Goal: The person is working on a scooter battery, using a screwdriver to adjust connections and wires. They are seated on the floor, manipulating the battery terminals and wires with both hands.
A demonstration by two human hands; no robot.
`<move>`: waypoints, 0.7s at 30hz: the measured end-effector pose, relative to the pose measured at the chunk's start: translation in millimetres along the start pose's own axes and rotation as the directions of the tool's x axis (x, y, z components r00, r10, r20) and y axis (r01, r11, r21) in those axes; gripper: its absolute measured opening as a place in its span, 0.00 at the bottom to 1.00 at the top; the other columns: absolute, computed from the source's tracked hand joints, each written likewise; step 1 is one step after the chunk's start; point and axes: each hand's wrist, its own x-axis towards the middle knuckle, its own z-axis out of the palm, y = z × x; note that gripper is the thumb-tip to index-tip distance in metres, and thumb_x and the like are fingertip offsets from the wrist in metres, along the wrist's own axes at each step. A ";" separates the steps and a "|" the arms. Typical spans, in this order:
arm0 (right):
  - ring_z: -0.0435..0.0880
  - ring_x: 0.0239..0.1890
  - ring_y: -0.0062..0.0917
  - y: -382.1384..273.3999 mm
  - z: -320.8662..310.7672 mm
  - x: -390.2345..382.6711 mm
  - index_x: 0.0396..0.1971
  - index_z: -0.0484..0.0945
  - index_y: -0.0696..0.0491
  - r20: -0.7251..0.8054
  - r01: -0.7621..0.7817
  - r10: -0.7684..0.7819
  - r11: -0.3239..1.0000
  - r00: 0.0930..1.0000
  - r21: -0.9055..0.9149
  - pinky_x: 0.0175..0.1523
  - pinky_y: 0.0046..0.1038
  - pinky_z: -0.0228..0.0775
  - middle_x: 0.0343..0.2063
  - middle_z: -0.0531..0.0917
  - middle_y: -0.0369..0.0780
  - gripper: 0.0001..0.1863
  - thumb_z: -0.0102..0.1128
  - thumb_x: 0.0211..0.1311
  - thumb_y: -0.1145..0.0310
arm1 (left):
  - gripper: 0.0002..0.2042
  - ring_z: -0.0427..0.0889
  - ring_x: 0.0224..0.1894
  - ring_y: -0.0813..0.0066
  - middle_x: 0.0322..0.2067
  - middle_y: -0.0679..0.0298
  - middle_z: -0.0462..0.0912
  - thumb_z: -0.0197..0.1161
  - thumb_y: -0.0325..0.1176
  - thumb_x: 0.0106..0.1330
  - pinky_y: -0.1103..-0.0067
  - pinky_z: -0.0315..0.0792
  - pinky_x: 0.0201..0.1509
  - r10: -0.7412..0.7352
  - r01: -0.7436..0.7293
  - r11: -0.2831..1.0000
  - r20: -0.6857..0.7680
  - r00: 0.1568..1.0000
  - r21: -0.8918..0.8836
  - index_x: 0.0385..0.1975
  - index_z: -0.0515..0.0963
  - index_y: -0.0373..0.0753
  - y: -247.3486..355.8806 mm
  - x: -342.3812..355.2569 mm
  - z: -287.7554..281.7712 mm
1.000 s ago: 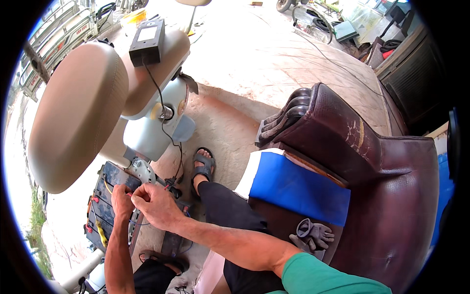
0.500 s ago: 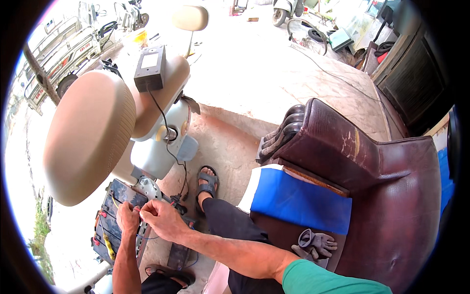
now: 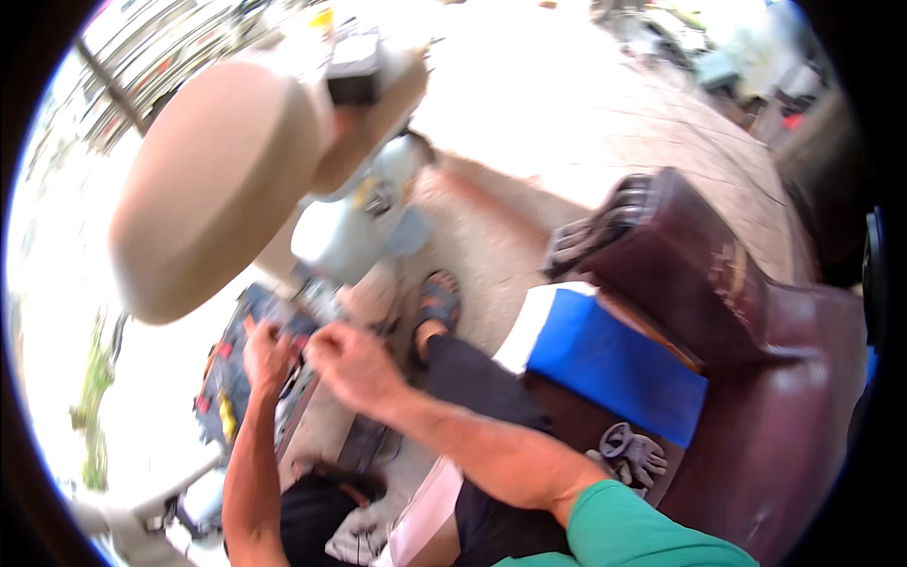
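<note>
The left hand (image 3: 268, 357) and right hand (image 3: 353, 367) have drawn slightly apart, fingers narrow, any grip too blurred to tell, by the battery pack (image 3: 234, 367); 1 knock to its yellow tool (image 3: 227, 416) might cause a short.

The left hand (image 3: 268, 354) and right hand (image 3: 354, 369) are motion-blurred; whether either pinches anything is impossible to tell. The left hand hides part of the dark battery (image 3: 269, 304). A yellow tool (image 3: 227, 416) there is too smeared to identify. The black box (image 3: 356, 83) is fuzzy. Far left, a vehicle (image 3: 156, 61) dissolves into streaks; far right, clutter (image 3: 727, 71) is indistinct. The sofa (image 3: 803, 406) runs out of view at right, the green sleeve (image 3: 642, 524) at the near edge.
</note>
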 end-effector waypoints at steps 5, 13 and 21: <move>0.82 0.32 0.17 2.5 4.5 -1.8 0.38 0.83 0.60 0.042 -0.067 0.063 0.992 0.997 0.106 0.41 0.25 0.76 0.30 0.86 0.37 0.12 0.63 0.69 0.65 | 0.11 0.81 0.31 0.79 0.29 0.67 0.86 0.64 0.34 0.71 0.77 0.76 0.38 -0.063 0.110 0.804 0.101 0.993 -0.584 0.41 0.86 0.32 31.4 -37.3 -64.1; 0.84 0.33 0.19 6.2 20.8 -21.1 0.39 0.82 0.60 0.198 0.001 0.013 0.997 0.980 -0.073 0.42 0.26 0.76 0.31 0.88 0.37 0.11 0.64 0.69 0.66 | 0.14 0.83 0.40 0.79 0.40 0.65 0.86 0.65 0.39 0.75 0.78 0.77 0.45 -0.098 0.355 0.421 0.348 0.933 -0.834 0.50 0.83 0.35 52.7 -121.5 -97.0; 0.89 0.36 0.33 10.3 28.8 -26.4 0.39 0.83 0.56 0.299 0.195 -0.106 0.939 0.948 -0.285 0.42 0.34 0.79 0.35 0.89 0.43 0.08 0.68 0.66 0.67 | 0.11 0.83 0.37 0.80 0.36 0.63 0.87 0.66 0.33 0.73 0.79 0.77 0.44 -0.066 0.252 0.471 0.251 0.966 -0.845 0.47 0.84 0.32 46.9 -125.8 -86.4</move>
